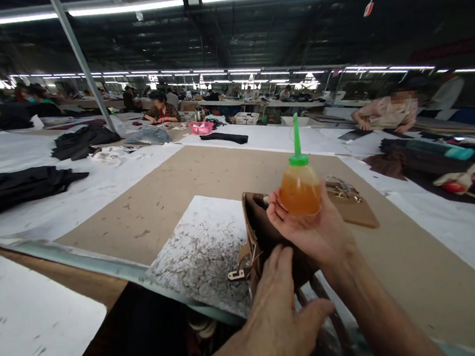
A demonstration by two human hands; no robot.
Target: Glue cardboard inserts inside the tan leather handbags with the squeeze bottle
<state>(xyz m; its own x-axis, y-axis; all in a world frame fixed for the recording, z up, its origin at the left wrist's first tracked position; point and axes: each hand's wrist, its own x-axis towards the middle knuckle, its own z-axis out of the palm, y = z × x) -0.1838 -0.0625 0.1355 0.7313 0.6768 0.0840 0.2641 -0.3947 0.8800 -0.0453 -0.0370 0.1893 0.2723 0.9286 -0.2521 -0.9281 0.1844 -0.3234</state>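
A squeeze bottle (300, 191) of amber liquid, with a green cap and a long green nozzle, stands upright on the upturned palm of my right hand (321, 234). The fingers of that hand curl beside its base. Below and to the left, a brown bag (249, 221) rests at the table edge, its mouth towards me. My left hand (277, 308) reaches over the bag, fingers stretched against its dark inside and thumb apart. A metal clasp piece (236, 275) hangs at the bag's left side. Both hands partly hide the bag.
Under the bag lies a stained white board (203, 231) on a tan sheet (159, 196). A brown panel with metal hardware (356, 208) lies to the right. Dark fabric piles (20, 190) sit left. Co-workers (391, 112) work across the tables; a pole (84, 64) rises at left.
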